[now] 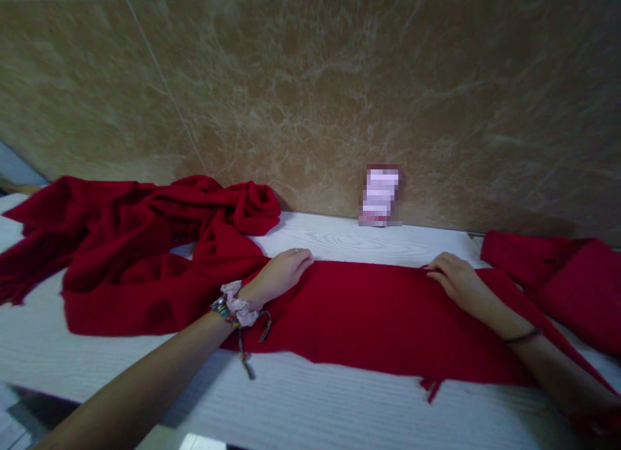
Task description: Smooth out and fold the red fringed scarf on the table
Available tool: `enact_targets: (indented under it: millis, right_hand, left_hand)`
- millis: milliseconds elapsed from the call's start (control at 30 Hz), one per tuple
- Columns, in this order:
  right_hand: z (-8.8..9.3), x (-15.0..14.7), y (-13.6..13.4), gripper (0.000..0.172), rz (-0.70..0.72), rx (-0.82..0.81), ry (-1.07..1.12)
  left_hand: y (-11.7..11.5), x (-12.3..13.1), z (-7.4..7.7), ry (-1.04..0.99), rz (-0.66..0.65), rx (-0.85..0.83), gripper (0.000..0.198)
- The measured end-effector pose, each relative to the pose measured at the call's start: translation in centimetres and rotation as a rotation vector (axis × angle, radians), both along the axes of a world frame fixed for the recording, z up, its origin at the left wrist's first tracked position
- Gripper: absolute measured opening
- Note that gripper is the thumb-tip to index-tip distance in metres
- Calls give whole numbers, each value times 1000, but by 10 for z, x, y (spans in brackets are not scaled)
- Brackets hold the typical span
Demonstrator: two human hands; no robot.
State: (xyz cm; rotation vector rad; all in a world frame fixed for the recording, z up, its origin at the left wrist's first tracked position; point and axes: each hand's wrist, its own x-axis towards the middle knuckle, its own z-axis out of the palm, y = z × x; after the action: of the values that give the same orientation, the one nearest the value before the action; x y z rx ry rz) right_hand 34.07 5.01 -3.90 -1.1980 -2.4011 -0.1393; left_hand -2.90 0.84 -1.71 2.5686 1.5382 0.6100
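Note:
A red scarf with fringe lies partly spread along the white wood-grain table. My left hand, with a scrunchie and beaded bracelet at the wrist, has its fingers closed on the scarf's far edge. Farther right along that same edge, my right hand pinches the cloth between thumb and fingers; a dark band circles this wrist. Between the hands the fabric is flat and nearly smooth. To the left, the cloth runs into a loose, crumpled heap. A small tuft of fringe pokes out at the near edge.
More red cloth, folded, lies at the right end of the table. A phone-like object, blurred out, leans against the brown marble-look wall behind. The table's near edge shows at the lower left.

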Motion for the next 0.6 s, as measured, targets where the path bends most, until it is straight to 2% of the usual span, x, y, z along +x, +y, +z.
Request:
enact_targets:
  millis: [200,600]
  right_hand:
    - [0,1,1,22,0,34,-68]
    - [6,-1,-2,24,-38,-14,7]
  left_hand:
    - [1,-1,-2,67,8,10,23]
    - [-1,1,2,14,2,12,22]
